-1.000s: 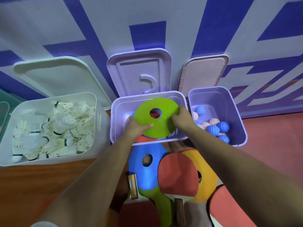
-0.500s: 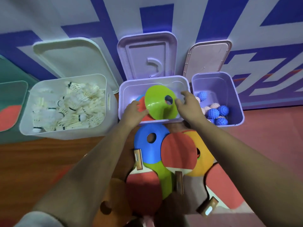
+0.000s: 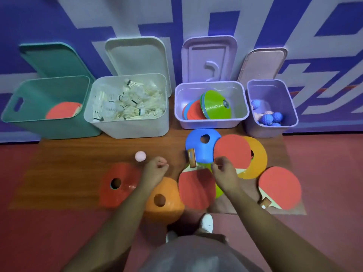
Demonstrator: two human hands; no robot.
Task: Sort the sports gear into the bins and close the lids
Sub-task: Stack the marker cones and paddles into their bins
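Both forearms reached forward over the wooden mat (image 3: 64, 169). The left hand (image 3: 156, 167) hovered with fingers loosely curled and held nothing, above a red cone (image 3: 117, 183) and an orange cone (image 3: 163, 199). The right hand (image 3: 223, 169) was also half-curled and held nothing, over a red paddle (image 3: 196, 189) whose handle (image 3: 191, 157) pointed away toward the bins. A green cone (image 3: 215, 107) leaned tilted inside the lilac bin (image 3: 211, 123), its hole facing right. A pink spiky ball (image 3: 140, 156) lay near the left hand.
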